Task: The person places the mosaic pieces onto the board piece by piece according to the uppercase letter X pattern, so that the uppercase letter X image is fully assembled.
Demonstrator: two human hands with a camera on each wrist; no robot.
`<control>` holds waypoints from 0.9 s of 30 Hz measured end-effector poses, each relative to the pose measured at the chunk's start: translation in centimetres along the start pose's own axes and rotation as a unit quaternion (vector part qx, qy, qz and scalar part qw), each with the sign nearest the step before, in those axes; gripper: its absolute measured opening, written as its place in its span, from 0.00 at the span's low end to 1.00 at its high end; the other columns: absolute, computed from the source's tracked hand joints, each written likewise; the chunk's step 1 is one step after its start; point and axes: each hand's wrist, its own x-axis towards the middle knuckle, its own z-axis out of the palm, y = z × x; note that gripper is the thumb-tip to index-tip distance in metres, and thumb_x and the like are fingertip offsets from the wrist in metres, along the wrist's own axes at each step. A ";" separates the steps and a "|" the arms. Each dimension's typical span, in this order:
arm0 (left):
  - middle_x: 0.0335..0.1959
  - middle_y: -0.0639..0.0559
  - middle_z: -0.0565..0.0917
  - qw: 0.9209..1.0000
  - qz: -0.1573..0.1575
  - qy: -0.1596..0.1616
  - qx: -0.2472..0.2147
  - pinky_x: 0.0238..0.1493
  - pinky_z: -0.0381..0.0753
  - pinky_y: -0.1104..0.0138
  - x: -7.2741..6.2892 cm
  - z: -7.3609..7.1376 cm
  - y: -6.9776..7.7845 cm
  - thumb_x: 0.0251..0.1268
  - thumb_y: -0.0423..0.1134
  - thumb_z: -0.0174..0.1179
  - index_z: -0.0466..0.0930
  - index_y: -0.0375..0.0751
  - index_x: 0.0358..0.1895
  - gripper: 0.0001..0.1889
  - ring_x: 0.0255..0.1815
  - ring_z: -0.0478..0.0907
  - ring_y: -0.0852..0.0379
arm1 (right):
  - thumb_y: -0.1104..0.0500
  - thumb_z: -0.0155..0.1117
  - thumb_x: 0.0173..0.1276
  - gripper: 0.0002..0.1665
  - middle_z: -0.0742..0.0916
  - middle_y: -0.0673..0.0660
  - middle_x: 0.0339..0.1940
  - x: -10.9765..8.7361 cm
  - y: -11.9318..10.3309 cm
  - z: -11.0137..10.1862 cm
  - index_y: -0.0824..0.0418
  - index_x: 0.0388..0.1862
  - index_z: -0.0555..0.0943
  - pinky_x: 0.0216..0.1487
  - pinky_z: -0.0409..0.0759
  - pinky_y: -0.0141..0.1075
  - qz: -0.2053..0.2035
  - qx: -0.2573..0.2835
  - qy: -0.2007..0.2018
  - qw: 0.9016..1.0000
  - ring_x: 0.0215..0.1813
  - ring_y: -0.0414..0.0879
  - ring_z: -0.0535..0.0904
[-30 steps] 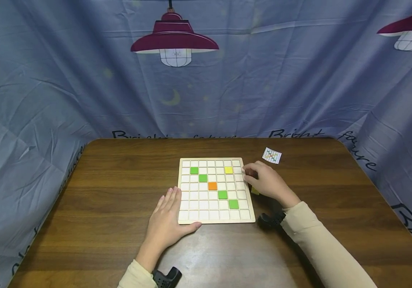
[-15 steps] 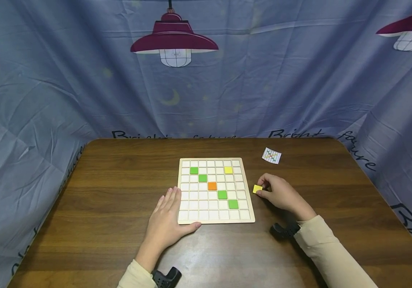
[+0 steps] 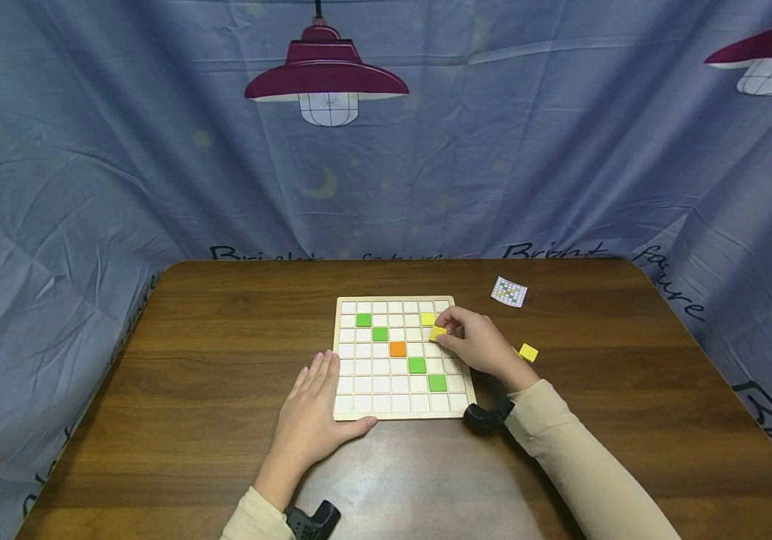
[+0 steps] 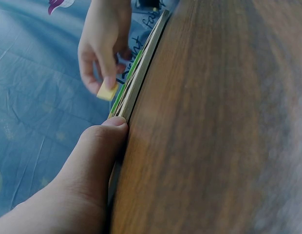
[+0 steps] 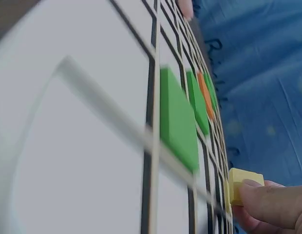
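A square pale wooden board (image 3: 406, 418) with a grid of white squares lies in the middle of the table. Green tiles (image 3: 416, 365) and an orange tile (image 3: 398, 349) form a diagonal across it, and one yellow tile (image 3: 428, 319) sits at its upper right. My left hand (image 3: 311, 409) rests along the left edge, fingers straight, thumb at the near edge. Thumb and fingers of my right hand (image 3: 483, 345) pinch a yellow block (image 5: 237, 187) close over the board, just below the seated yellow tile. The left wrist view shows the pinched block from the side.
Loose yellow blocks (image 3: 529, 352) lie right of the board, partly behind my right wrist. A small card (image 3: 509, 292) printed with a coloured grid lies at the back right. Blue printed curtains (image 3: 386, 187) surround the wooden table (image 3: 223, 337).
From the board's right edge my right hand went to the table, picked up a yellow block, and carried it left over the board. My left hand stayed put.
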 end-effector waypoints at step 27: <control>0.80 0.44 0.56 1.000 -0.001 -0.001 0.001 0.82 0.51 0.55 0.0 0.0 -0.1 0.48 0.82 0.54 0.52 0.35 0.78 0.64 0.82 0.50 0.50 | 0.59 0.63 0.71 0.15 0.83 0.49 0.43 -0.1 -1.8 1.0 0.53 0.54 0.87 0.44 0.71 0.38 -0.062 -0.126 -0.020 0.990 0.45 0.47 0.72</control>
